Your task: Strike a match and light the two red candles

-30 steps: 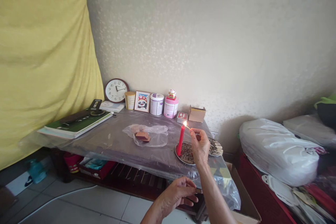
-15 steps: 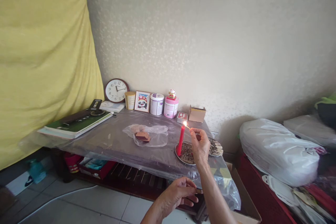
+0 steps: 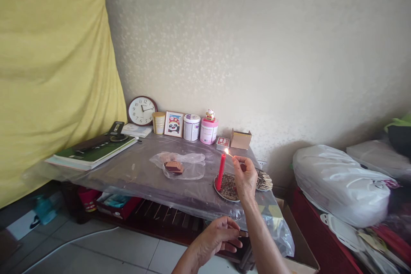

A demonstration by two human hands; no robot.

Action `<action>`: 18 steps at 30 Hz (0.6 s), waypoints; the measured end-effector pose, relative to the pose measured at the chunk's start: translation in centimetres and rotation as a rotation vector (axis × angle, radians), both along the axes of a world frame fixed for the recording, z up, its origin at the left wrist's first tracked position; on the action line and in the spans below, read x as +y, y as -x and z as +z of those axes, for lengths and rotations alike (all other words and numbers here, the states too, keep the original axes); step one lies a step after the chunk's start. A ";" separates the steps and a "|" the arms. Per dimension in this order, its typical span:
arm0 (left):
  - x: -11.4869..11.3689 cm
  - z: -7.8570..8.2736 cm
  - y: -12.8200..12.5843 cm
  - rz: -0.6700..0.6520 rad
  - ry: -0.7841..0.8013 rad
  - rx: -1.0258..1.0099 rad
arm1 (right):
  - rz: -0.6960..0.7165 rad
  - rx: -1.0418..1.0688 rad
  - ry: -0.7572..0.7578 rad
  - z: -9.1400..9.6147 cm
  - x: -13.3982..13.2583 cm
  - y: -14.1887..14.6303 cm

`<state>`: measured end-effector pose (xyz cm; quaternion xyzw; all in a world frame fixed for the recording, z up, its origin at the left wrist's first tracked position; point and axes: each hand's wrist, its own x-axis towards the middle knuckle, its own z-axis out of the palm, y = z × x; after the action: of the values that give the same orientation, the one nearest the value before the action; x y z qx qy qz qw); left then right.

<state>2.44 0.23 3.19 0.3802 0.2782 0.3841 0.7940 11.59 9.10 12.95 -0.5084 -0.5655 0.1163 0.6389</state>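
Note:
A red candle point(image 3: 221, 171) stands upright on a round plate point(image 3: 226, 193) near the table's front right. My right hand point(image 3: 245, 176) pinches a burning match point(image 3: 228, 153), its flame touching the candle's tip. My left hand point(image 3: 217, 236) hangs low in front of the table edge, fingers curled round a small matchbox point(image 3: 243, 233) that barely shows. A pile of spent matchsticks point(image 3: 263, 180) lies just right of the plate.
The table point(image 3: 141, 171) is covered in clear plastic. On it: a plastic bag with brown blocks point(image 3: 175, 166), books point(image 3: 91, 150), a clock point(image 3: 142, 110), tins point(image 3: 192, 127), a small open carton point(image 3: 240, 139). A white bag point(image 3: 340, 184) sits at right.

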 end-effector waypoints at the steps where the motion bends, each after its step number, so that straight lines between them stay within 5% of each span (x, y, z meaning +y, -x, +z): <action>1: 0.0 0.0 0.0 0.000 0.001 0.002 | -0.001 0.002 -0.002 0.0 0.1 -0.1; 18: 0.1 -0.5 0.0 -0.009 -0.005 -0.007 | -0.016 -0.031 -0.002 -0.4 0.2 0.4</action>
<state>2.42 0.35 2.69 0.3824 0.2728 0.3823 0.7957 11.21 9.31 12.55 -0.5141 -0.5714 0.1028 0.6314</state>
